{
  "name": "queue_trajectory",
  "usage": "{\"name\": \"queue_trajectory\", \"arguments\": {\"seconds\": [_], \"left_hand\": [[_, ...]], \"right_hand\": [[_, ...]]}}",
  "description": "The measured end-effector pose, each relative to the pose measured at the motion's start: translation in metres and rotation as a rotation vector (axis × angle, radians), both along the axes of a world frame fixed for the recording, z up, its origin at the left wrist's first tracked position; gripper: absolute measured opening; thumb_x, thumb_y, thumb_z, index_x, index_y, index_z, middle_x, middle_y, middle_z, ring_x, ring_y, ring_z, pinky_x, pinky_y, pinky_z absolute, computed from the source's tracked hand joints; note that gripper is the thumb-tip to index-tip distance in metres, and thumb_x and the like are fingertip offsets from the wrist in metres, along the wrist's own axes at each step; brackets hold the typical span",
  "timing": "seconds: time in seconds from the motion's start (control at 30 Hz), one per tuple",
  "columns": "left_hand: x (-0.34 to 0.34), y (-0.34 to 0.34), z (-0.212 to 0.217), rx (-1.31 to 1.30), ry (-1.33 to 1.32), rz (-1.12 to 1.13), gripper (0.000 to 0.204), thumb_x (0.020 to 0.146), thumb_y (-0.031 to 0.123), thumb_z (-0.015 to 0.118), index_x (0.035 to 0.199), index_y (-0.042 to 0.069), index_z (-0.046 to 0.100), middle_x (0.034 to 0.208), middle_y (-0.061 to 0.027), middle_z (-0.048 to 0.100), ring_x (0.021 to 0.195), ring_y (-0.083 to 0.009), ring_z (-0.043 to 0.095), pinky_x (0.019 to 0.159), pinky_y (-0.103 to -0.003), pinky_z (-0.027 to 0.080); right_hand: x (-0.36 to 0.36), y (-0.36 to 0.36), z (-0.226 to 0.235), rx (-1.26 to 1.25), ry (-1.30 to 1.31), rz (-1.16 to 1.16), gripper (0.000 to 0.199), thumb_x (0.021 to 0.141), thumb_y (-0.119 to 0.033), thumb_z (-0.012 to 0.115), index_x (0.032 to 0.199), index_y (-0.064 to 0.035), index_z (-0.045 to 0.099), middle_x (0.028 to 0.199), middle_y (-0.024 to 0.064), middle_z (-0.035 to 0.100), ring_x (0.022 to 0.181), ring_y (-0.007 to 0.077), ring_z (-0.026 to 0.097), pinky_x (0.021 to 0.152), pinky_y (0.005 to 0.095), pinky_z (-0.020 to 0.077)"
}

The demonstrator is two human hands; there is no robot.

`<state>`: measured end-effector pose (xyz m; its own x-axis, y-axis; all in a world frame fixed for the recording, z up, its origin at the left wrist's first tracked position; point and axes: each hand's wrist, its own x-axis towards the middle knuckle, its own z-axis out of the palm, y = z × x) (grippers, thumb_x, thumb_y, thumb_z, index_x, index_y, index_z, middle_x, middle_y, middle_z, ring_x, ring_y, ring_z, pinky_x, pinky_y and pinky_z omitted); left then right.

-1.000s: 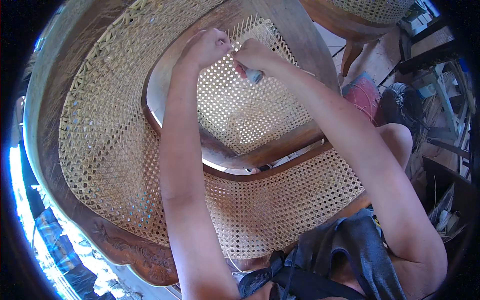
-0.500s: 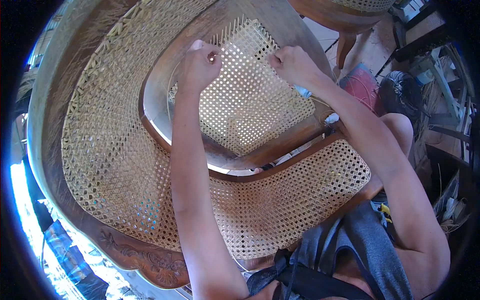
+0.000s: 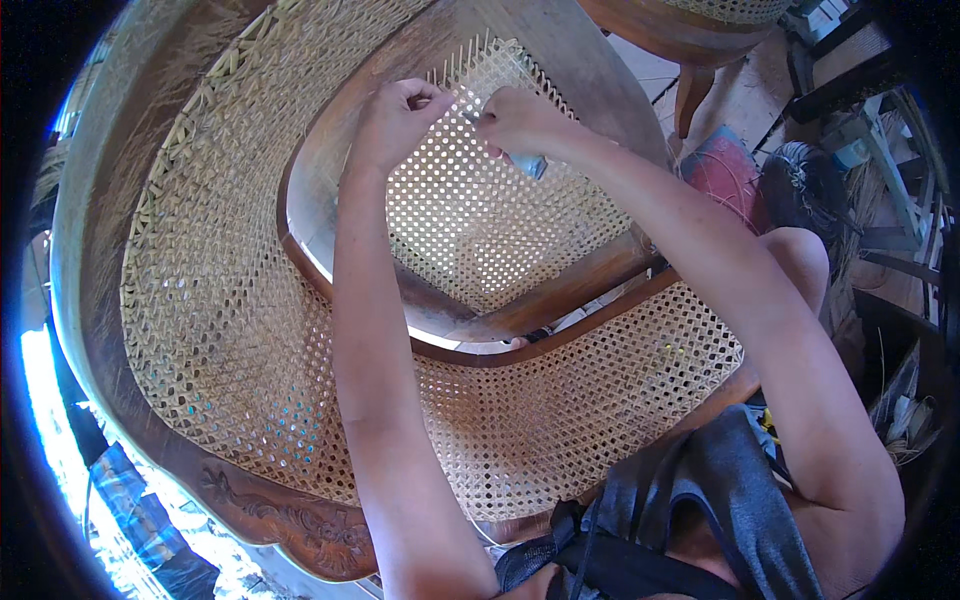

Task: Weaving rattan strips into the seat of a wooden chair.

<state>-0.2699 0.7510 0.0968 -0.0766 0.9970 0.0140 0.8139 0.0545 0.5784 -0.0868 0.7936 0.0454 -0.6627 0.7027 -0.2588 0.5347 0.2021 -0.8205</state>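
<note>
A woven cane seat panel [image 3: 480,230] is set in a curved wooden seat frame [image 3: 600,50]. Along its far edge, several short pegs [image 3: 462,60] stand up in a row. My left hand [image 3: 400,118] is closed in a pinch over the panel's far left part; whatever lies between its fingertips is too small to make out. To its right, above the weave, my right hand [image 3: 520,122] grips a small tool with a light blue handle [image 3: 528,166]. The tool's narrow end points toward my left fingers.
A curved cane backrest [image 3: 230,300] with a carved wooden rim [image 3: 285,520] wraps round the left and near sides. Another wooden cane-seated piece [image 3: 690,30] stands at the far right. Beyond my right arm are a red object [image 3: 720,180] and a dark coil [image 3: 800,180].
My right hand has moved left, close to my left hand, and the light blue handle has swung along with it. My left fingers have turned toward the right.
</note>
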Motion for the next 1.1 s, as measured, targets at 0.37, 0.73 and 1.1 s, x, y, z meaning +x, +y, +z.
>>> {"name": "queue_trajectory", "arguments": {"seconds": [0.37, 0.73, 1.1], "left_hand": [[-0.002, 0.01, 0.0, -0.051, 0.186, -0.013, 0.021, 0.081, 0.021, 0.074, 0.086, 0.001, 0.069, 0.067, 0.0017, 0.057, 0.063, -0.0069, 0.05, 0.059, -0.027, 0.042], [0.006, -0.008, -0.016, 0.202, 0.218, -0.071, 0.016, 0.079, 0.012, 0.072, 0.094, 0.008, 0.074, 0.092, -0.0078, 0.063, 0.075, -0.0181, 0.064, 0.069, -0.03, 0.051], [0.033, -0.011, -0.016, -0.313, -0.387, -0.066, 0.023, 0.088, 0.022, 0.074, 0.099, 0.002, 0.072, 0.079, -0.0034, 0.068, 0.07, -0.0081, 0.063, 0.058, -0.024, 0.05]], "right_hand": [[-0.03, -0.018, -0.002, 0.154, 0.124, -0.373, 0.026, 0.077, -0.019, 0.062, 0.065, 0.0023, 0.07, 0.064, 0.0197, 0.067, 0.067, 0.0301, 0.071, 0.066, 0.0381, 0.0557], [-0.019, -0.002, 0.0, 0.151, -0.053, -0.083, 0.028, 0.083, -0.023, 0.06, 0.076, 0.0017, 0.071, 0.071, 0.0189, 0.069, 0.07, 0.0301, 0.071, 0.072, 0.0383, 0.0566], [0.066, -0.02, -0.001, 0.214, 0.123, -0.193, 0.039, 0.094, -0.03, 0.055, 0.079, 0.0045, 0.068, 0.073, 0.0219, 0.067, 0.072, 0.0343, 0.07, 0.074, 0.0424, 0.0548]]}}
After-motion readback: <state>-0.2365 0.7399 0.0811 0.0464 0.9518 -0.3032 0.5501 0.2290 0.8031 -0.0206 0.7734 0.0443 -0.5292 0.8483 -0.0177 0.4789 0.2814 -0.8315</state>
